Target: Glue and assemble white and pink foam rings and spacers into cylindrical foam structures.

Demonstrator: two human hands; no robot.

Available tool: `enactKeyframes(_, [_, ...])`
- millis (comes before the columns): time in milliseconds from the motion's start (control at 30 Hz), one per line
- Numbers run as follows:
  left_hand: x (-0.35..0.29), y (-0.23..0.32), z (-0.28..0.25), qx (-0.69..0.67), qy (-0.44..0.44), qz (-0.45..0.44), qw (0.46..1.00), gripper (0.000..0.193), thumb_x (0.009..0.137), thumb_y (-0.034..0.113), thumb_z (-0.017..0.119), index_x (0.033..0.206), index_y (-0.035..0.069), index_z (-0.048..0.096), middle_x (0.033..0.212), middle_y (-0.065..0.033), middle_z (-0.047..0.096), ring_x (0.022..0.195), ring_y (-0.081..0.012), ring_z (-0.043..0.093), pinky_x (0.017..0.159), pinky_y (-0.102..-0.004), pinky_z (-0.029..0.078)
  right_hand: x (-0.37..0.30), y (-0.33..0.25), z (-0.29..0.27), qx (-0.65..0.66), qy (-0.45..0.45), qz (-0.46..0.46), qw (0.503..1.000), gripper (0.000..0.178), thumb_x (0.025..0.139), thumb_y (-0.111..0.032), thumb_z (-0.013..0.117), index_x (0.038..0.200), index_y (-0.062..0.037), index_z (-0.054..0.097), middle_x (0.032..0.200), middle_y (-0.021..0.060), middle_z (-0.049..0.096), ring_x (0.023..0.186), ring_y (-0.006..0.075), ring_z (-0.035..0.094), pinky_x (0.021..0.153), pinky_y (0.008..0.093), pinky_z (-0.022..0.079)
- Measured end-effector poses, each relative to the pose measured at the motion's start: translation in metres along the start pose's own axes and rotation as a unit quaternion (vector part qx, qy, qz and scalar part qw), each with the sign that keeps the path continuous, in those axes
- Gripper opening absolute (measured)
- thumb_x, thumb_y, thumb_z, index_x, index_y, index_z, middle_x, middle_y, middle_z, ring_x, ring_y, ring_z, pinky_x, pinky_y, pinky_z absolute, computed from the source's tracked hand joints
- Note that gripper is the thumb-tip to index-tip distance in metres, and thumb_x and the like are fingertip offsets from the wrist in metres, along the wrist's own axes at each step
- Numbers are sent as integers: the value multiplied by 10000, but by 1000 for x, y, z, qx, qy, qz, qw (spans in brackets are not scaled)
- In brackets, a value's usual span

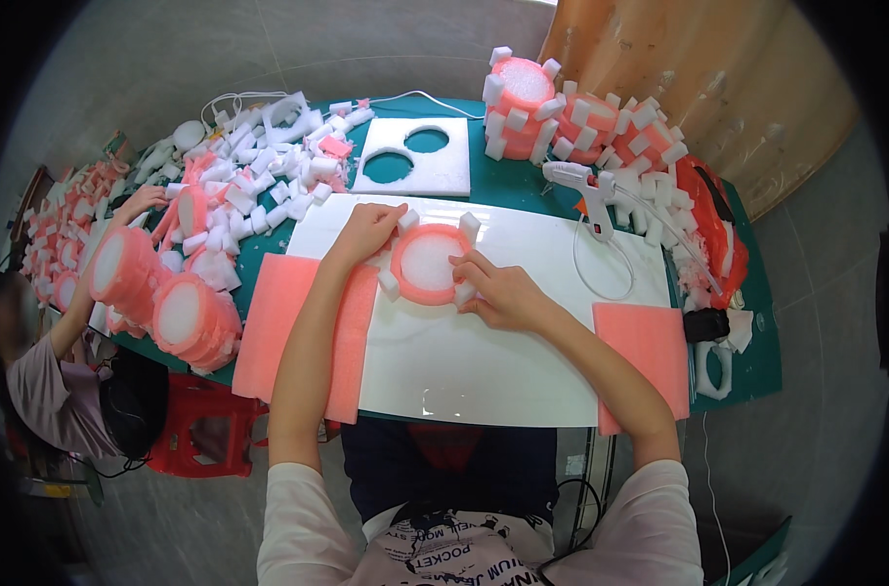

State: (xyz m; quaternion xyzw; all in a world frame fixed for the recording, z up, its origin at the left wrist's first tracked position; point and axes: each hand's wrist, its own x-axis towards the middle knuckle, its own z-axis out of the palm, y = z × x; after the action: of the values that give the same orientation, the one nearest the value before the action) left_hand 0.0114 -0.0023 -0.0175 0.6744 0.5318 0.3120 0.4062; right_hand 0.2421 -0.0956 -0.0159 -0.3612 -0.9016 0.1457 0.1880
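Note:
A round pink foam ring with a white disc inside (430,262) lies on the glossy white board in front of me. White foam blocks sit around its rim, among them one at the upper right (470,228) and one at the lower left (389,284). My left hand (370,232) is closed, its fingertips pressed on the white foam block (408,222) at the ring's upper left. On the ring's lower right, my right hand (500,291) pinches another white foam block (465,292) against the rim, its fingers partly covering it.
A white glue gun (579,186) with a cable rests at the board's right. Stacked foam rings (525,93) stand behind it. Pink foam sheets (645,356) flank the board. White foam pieces pile up at left, where another person's hand (144,200) reaches among them.

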Motion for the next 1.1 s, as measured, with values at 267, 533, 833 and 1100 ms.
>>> enactKeyframes(267, [0,0,-1,2,-6,9,1000,387,876,295,490,669,-17,588,528,-37,516,433,-89,438,414,-235,354,1,-6,-3,-11,1,-8,1000,545,718,-154,648,1204,-286,439,1181,97,470,802,271,593,577,353,485])
enactKeyframes(533, [3,-4,-2,9,-9,21,1000,415,865,323,507,698,-45,605,545,-58,542,428,-103,471,418,-250,391,1,-10,-5,-6,-13,12,1000,558,714,-148,648,1216,-267,437,1185,98,467,830,273,590,599,354,492])
enactKeyframes(833, [1,0,-1,4,-3,23,1000,380,875,294,494,673,-14,589,530,-35,521,416,-84,436,394,-233,347,2,-10,-4,-10,-10,15,1000,584,705,-136,650,1228,-269,427,1173,90,480,824,268,592,592,354,492])
enactKeyframes(1100, [1,0,0,1,-1,12,1000,368,877,294,496,704,-13,603,536,-35,530,396,-81,438,375,-229,345,1,-7,-1,-33,9,-13,999,560,728,-129,629,1232,-253,418,1147,81,491,801,249,598,547,322,485])
